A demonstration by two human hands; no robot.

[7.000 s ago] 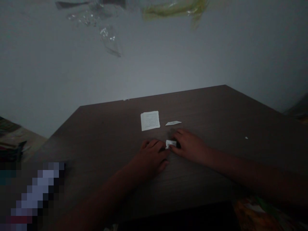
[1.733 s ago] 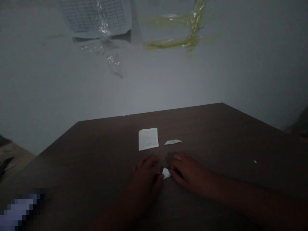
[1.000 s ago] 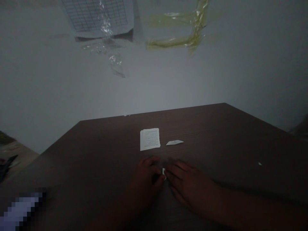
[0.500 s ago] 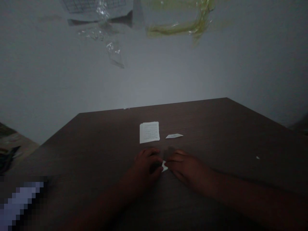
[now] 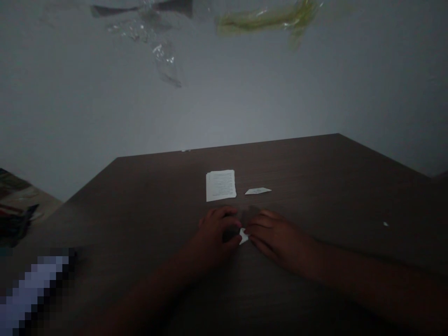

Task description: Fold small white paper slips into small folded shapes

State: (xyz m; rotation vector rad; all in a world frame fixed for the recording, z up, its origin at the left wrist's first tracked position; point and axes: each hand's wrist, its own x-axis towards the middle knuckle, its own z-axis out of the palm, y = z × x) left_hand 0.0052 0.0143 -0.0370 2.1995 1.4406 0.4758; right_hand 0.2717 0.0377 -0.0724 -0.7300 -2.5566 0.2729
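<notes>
The largest thing is the pale wall (image 5: 224,98), which rises behind the paper stack (image 5: 221,185); the brown table (image 5: 297,172) spreads under and around this stack. Both hands rest in front of the stack, on the near side. The left hand (image 5: 219,231) has thumb and forefinger bent in a curve, with a rather wide gap between them, and their tips come to the left edge of a small piece (image 5: 243,236); I cannot tell if they pinch it. The right hand (image 5: 276,233) keeps its fingers narrow, side by side, with the tips over the right part of the piece; what is under them is hidden. The piece itself is nearer than the stack and a little to its right. A thin folded strip (image 5: 258,191) lies just right of the stack, not touching it. The smallest is a scrap (image 5: 385,224), well to the right of the stack. In my judgement, the piece could slip or turn if one hand presses less firmly, and uneven pressure could crease it crookedly; the dim light makes such an error easy to miss.
</notes>
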